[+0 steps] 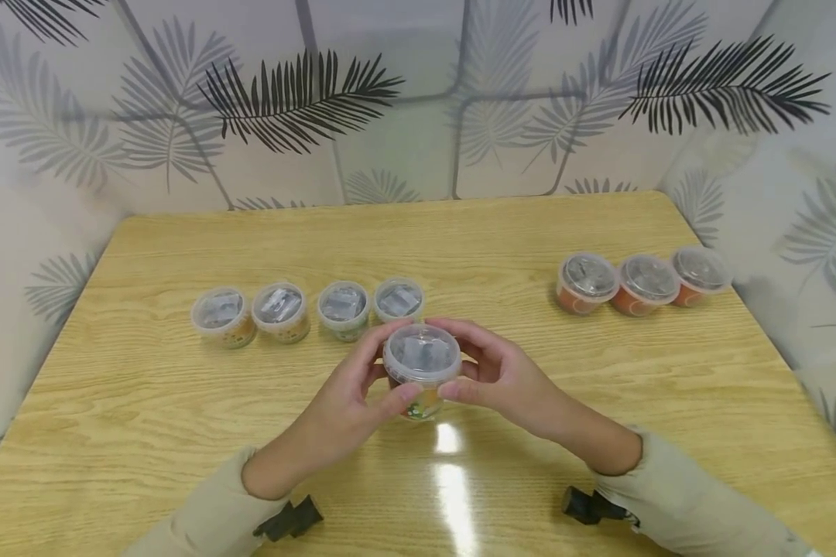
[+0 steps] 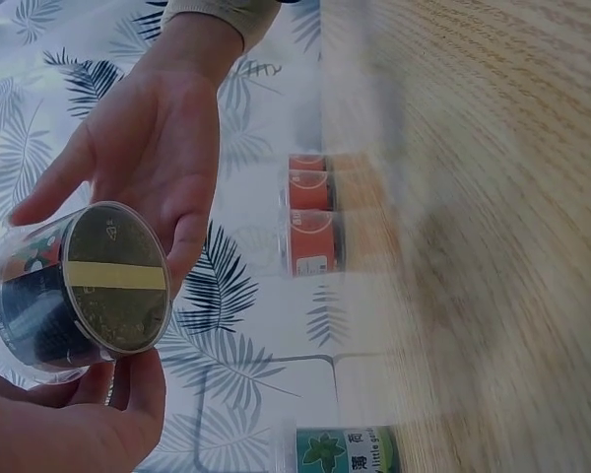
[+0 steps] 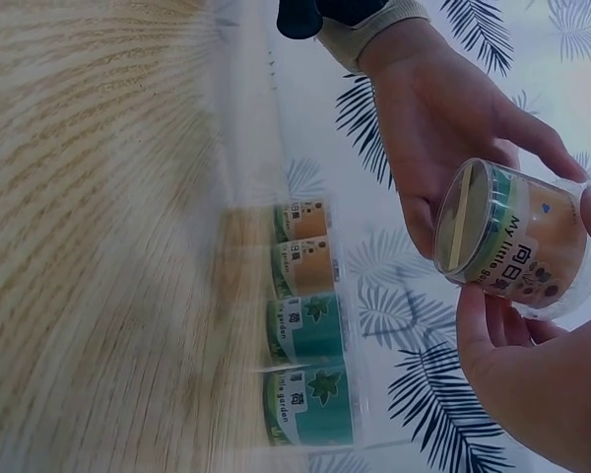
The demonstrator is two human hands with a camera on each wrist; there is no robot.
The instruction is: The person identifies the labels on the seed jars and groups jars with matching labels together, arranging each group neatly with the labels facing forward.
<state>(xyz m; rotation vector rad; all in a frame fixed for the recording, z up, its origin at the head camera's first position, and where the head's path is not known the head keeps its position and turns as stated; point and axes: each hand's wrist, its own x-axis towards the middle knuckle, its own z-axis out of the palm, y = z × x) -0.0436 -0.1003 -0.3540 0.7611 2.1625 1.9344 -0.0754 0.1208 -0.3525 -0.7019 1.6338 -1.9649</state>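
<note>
A small clear plastic tub [image 1: 421,370] with a clear lid is held up off the desk [image 1: 181,418], near its front middle, between both hands. The left hand [image 1: 348,406] curls its fingers and thumb round the tub's left side, and the right hand [image 1: 501,375] does the same on the right side, so each grip is closed round the tub. The wrist views show the tub lifted clear of the wood, its flat bottom crossed by a pale strip, with a printed label round its side.

Just behind the tub, a row of four tubs [image 1: 306,309] with clear lids stands on the desk, running from the middle towards the left; the nearest of them sits just beyond the fingertips. Two carry orange labels and two carry green ones. Well apart, at the right side of the desk, three orange tubs [image 1: 641,282] stand touching in a row.

Pale sleeves cover both forearms. A wall patterned with grey and black palm leaves [image 1: 299,97] surrounds the desk.
</note>
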